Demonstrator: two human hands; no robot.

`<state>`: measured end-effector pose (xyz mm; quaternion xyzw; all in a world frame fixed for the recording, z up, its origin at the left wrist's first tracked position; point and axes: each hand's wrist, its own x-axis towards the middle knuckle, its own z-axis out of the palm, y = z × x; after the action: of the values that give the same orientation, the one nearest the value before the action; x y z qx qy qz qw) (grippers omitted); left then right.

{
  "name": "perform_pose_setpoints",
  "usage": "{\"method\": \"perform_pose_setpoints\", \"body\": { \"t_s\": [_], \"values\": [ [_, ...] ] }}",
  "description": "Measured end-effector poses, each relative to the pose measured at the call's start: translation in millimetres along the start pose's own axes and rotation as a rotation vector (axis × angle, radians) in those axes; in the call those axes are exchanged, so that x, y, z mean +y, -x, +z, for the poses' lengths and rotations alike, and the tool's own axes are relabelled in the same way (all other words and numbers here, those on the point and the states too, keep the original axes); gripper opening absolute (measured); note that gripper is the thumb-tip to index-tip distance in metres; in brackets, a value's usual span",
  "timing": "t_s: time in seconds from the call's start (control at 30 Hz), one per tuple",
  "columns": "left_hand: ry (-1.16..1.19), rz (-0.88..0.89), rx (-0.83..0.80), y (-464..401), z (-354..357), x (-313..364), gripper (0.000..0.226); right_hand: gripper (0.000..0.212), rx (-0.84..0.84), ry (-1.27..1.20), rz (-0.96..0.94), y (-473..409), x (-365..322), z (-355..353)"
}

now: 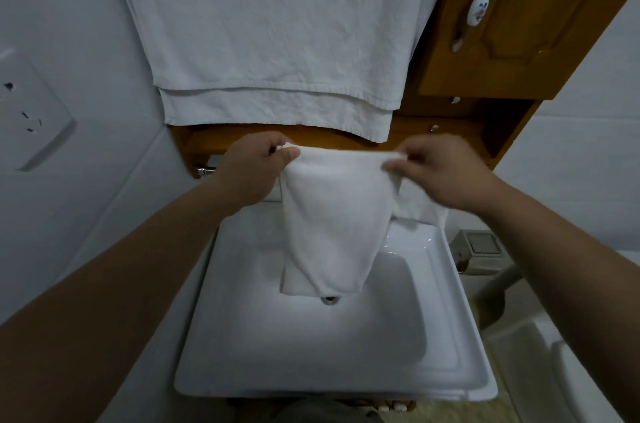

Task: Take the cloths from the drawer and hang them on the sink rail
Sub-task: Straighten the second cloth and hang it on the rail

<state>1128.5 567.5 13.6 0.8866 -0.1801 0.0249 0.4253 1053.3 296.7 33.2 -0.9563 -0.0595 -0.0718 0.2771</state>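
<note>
sink [460, 346] rim nearest, both hands pinching cloth [332, 222] top edge

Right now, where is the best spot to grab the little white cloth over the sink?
Probably its top fold, at the two ends, coming from above. The small white cloth hangs limp over the sink, so only that upper edge is stretched flat. The left hand and right hand already pinch it there, one at each end.

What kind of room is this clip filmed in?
Most likely a small bathroom: a white ceramic sink, a large white towel hanging above it, and a wooden wall cabinet against white walls.
</note>
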Motion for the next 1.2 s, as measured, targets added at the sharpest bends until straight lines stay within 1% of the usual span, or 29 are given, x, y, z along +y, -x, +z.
{"method": "perform_pose_setpoints", "body": {
  "t_s": [0.03,0.07,0.1,0.17,0.2,0.27,0.33,0.37,0.43,0.5,0.53,0.63,0.7,0.83,0.93,1.0,1.1,1.2],
  "values": [
    [0.022,-0.005,0.003,-0.4,0.1,1.8,0.016,0.015,0.088,-0.137,0.024,-2.1,-4.7,-7.9],
    [0.026,0.002,0.002,-0.3,0.5,5.2,0.017,0.014,0.134,-0.235,0.041,-4.4,-9.1,-13.2],
    [0.010,0.019,-0.002,0.0,1.0,9.7,0.017,0.013,0.128,-0.252,0.046,-6.6,-11.9,-15.6],
    [-0.009,0.060,-0.005,-0.3,1.5,16.7,0.018,0.008,0.038,-0.162,0.047,-8.5,-13.3,-14.0],
    [0.000,0.070,-0.002,-0.7,0.9,17.9,0.018,0.006,0.025,-0.142,0.061,-8.3,-13.7,-14.0],
    [0.051,0.058,0.031,0.0,-1.8,15.6,0.017,0.005,0.084,-0.220,0.106,-9.6,-12.7,-17.2],
    [0.117,0.025,0.086,0.2,-3.7,10.4,0.014,0.012,0.147,-0.342,0.136,-10.7,-12.2,-17.9],
    [0.128,0.016,0.101,0.4,-3.8,8.7,0.013,0.016,0.144,-0.356,0.136,-11.3,-12.1,-15.9],
    [0.110,0.019,0.101,1.3,-2.5,7.5,0.010,0.025,0.088,-0.306,0.145,-13.5,-10.6,-8.3],
    [0.073,0.026,0.092,4.0,-0.8,6.0,0.005,0.036,0.034,-0.212,0.151,-16.4,-9.6,-2.9],
    [0.035,0.032,0.091,5.6,-0.5,5.2,0.003,0.037,0.028,-0.180,0.155,-18.2,-9.4,-1.6],
    [-0.077,0.049,0.111,7.9,-0.4,-1.2,0.004,0.021,0.067,-0.189,0.167,-22.2,-12.2,1.4],
    [-0.138,0.045,0.138,7.9,-3.1,-6.2,0.007,0.016,0.062,-0.149,0.153,-25.0,-17.8,7.9],
    [-0.296,0.056,0.059,14.3,-4.5,-20.4,0.016,0.011,-0.086,-0.055,0.127,-27.5,-26.8,22.2],
    [-0.348,-0.008,0.028,21.4,-3.5,-34.7,0.018,0.011,-0.138,-0.065,0.171,-28.8,-26.9,40.5],
    [-0.386,-0.043,0.005,24.5,-1.9,-44.6,0.020,0.013,-0.112,-0.099,0.201,-29.0,-26.1,59.9],
    [-0.418,-0.056,-0.019,30.0,-0.5,-59.8,0.015,0.013,-0.046,-0.161,0.248,-29.9,-25.3,90.1],
    [-0.447,-0.107,-0.015,34.7,1.2,-77.4,0.017,0.015,0.023,-0.311,0.317,-33.1,-24.2,117.1]
  ]
}}
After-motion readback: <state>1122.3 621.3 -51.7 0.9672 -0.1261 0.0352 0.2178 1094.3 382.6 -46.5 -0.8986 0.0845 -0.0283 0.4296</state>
